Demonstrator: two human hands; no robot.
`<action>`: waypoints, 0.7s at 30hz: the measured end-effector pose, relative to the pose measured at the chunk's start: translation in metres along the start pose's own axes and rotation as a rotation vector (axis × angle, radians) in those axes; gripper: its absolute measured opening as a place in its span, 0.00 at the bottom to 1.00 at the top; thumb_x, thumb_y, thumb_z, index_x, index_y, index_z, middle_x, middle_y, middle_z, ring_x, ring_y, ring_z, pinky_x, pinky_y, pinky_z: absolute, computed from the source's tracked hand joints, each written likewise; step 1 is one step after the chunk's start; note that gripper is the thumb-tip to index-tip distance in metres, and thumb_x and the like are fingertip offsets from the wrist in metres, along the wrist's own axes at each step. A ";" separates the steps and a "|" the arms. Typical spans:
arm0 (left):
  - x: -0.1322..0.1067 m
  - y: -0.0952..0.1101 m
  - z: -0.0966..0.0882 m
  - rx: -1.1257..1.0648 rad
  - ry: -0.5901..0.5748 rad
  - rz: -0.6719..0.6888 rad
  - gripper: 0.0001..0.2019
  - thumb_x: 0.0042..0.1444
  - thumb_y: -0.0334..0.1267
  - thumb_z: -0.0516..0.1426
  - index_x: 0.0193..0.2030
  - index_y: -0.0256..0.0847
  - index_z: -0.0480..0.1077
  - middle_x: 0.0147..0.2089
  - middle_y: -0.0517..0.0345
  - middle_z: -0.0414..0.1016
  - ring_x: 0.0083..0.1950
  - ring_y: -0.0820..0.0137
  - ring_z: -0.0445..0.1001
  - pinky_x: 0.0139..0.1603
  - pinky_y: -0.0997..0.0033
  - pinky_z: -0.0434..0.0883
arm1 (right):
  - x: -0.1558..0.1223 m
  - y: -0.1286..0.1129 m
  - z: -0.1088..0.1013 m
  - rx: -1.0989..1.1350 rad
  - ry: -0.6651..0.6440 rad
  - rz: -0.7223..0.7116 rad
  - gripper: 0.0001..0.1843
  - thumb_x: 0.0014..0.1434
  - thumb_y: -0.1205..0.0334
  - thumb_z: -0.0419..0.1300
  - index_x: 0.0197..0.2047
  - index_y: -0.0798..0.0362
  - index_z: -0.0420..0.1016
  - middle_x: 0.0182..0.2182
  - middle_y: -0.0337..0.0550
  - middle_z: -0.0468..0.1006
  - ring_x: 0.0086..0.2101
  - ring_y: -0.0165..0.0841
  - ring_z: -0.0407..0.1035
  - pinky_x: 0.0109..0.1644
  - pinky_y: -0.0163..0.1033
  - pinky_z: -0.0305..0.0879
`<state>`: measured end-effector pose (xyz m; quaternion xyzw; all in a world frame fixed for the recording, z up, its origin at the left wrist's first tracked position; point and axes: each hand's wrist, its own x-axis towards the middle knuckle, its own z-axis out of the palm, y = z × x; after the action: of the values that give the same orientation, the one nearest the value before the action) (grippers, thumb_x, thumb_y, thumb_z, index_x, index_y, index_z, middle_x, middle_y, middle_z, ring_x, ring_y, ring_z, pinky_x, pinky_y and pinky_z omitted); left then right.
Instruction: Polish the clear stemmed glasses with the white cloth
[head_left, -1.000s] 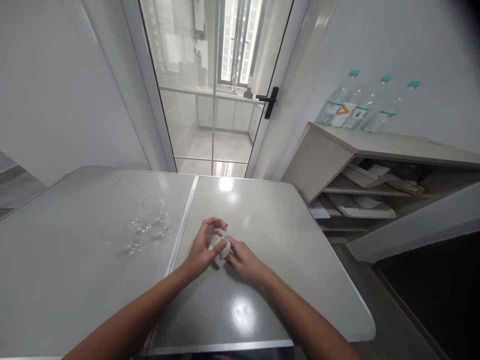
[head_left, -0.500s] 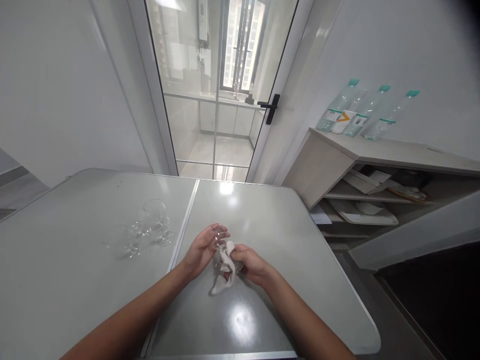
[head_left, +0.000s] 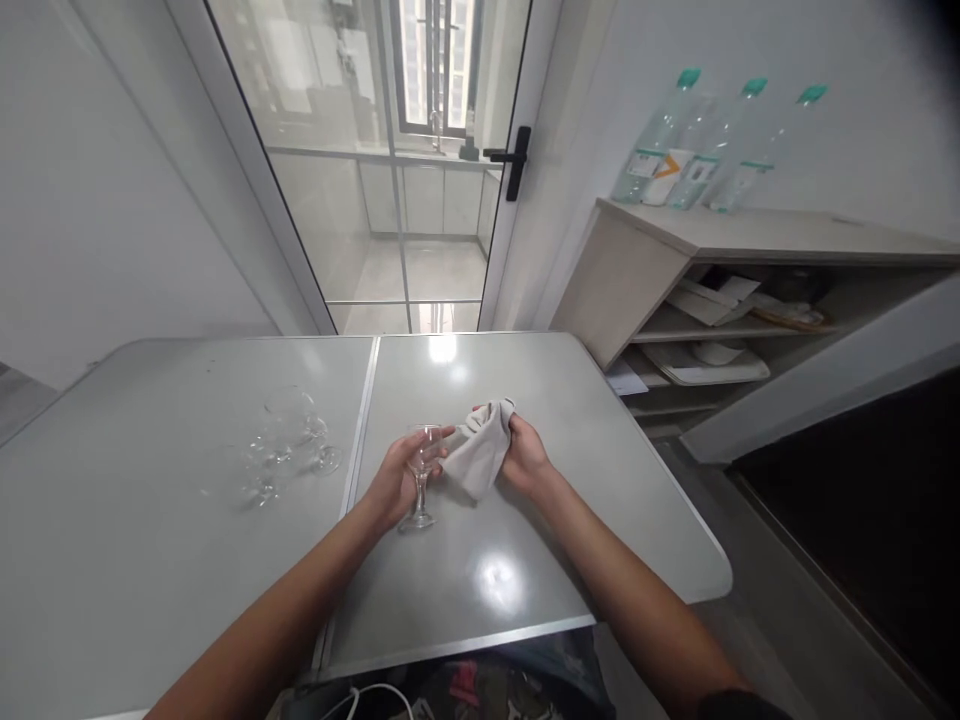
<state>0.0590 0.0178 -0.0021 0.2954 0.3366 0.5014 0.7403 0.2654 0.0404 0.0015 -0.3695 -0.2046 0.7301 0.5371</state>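
Note:
A clear stemmed glass stands nearly upright in my left hand, whose fingers wrap round its bowl. Its foot is low, close to the table top; whether it touches is hard to tell. To its right, my right hand grips a whitish cloth that hangs down in folds and hides some of the fingers. The cloth is beside the glass, near the left fingertips. Off to the left, several more clear glasses lie in a cluster on the table, their outlines faint.
The pale grey table has a metal seam running across it between the glass cluster and my hands. Behind stands a glazed door with a black handle. At right, a shelf unit carries plastic bottles.
The cloth has come away from the glass and moved up and right with my right hand. The glass has turned upright in my left hand. The camera view has shifted.

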 end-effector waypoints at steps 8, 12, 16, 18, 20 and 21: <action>-0.005 0.003 -0.001 -0.009 -0.185 -0.167 0.21 0.56 0.49 0.66 0.52 0.38 0.79 0.53 0.46 0.75 0.39 0.68 0.76 0.24 0.78 0.68 | 0.001 0.005 -0.005 -0.235 0.052 -0.118 0.09 0.57 0.55 0.63 0.33 0.52 0.76 0.28 0.39 0.78 0.33 0.36 0.71 0.41 0.39 0.68; -0.004 -0.001 -0.002 0.001 -0.252 -0.153 0.19 0.58 0.46 0.65 0.53 0.39 0.78 0.51 0.46 0.76 0.39 0.67 0.78 0.23 0.77 0.68 | -0.003 -0.003 -0.004 -0.332 -0.063 -0.236 0.12 0.56 0.59 0.62 0.43 0.52 0.79 0.37 0.41 0.79 0.41 0.37 0.71 0.47 0.38 0.68; -0.003 0.001 -0.003 -0.014 -0.303 -0.154 0.20 0.62 0.46 0.62 0.57 0.38 0.76 0.45 0.47 0.77 0.40 0.66 0.78 0.24 0.78 0.69 | -0.009 -0.012 -0.006 -0.477 -0.084 -0.322 0.40 0.50 0.63 0.69 0.67 0.46 0.67 0.52 0.42 0.76 0.48 0.38 0.71 0.52 0.38 0.68; -0.004 0.004 -0.004 -0.001 -0.319 -0.126 0.22 0.61 0.45 0.63 0.59 0.38 0.75 0.44 0.46 0.77 0.41 0.65 0.79 0.24 0.78 0.69 | -0.011 -0.015 -0.008 -0.573 -0.112 -0.348 0.50 0.49 0.65 0.70 0.73 0.42 0.58 0.57 0.43 0.73 0.46 0.35 0.71 0.49 0.37 0.70; -0.005 0.006 -0.004 0.021 -0.328 -0.096 0.24 0.60 0.45 0.64 0.61 0.39 0.74 0.48 0.44 0.77 0.42 0.64 0.78 0.23 0.78 0.69 | -0.014 -0.017 -0.009 -0.665 -0.138 -0.355 0.52 0.51 0.64 0.69 0.75 0.39 0.53 0.64 0.45 0.67 0.40 0.31 0.71 0.42 0.35 0.71; -0.005 0.006 -0.004 0.038 -0.334 -0.087 0.25 0.59 0.45 0.64 0.62 0.39 0.74 0.51 0.43 0.76 0.42 0.64 0.78 0.23 0.78 0.68 | -0.016 -0.019 -0.008 -0.717 -0.149 -0.359 0.52 0.53 0.64 0.69 0.76 0.38 0.52 0.66 0.46 0.65 0.38 0.30 0.71 0.39 0.35 0.71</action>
<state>0.0514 0.0154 0.0013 0.3738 0.2308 0.4064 0.8011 0.2859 0.0313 0.0142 -0.4378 -0.5457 0.5321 0.4769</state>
